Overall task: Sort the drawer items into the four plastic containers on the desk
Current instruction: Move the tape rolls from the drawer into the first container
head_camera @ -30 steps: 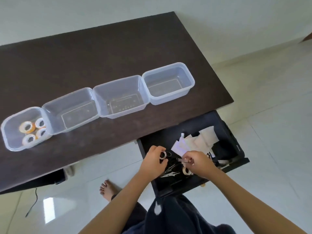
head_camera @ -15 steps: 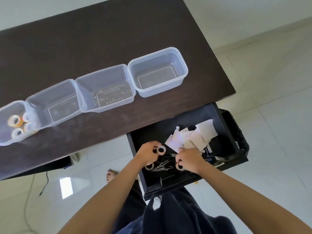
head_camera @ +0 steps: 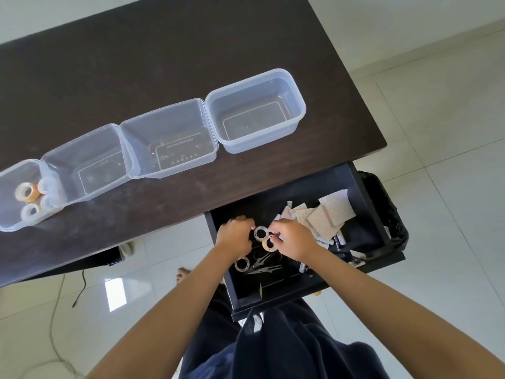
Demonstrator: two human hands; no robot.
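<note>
Both hands are down in the open drawer at the near right of the table, gathering tape rolls. The left hand curls its fingers round one pale roll, and the right hand pinches a second, tan roll that touches the first. A third roll lies loose on the drawer floor just nearer, beside a pair of scissors; farther right sits a heap of paper sheets with a few pens partly hidden under it, too jumbled to count. On the table stand four clear plastic containers in a row. The leftmost container already holds four tape rolls, while the second, third and rightmost appear to hold nothing. So the tape-sorting step looks to be under way. The next move probably calls for lifting both held rolls clear of the drawer and carrying them far left across the table to that leftmost container, then coming back for the third roll.
</note>
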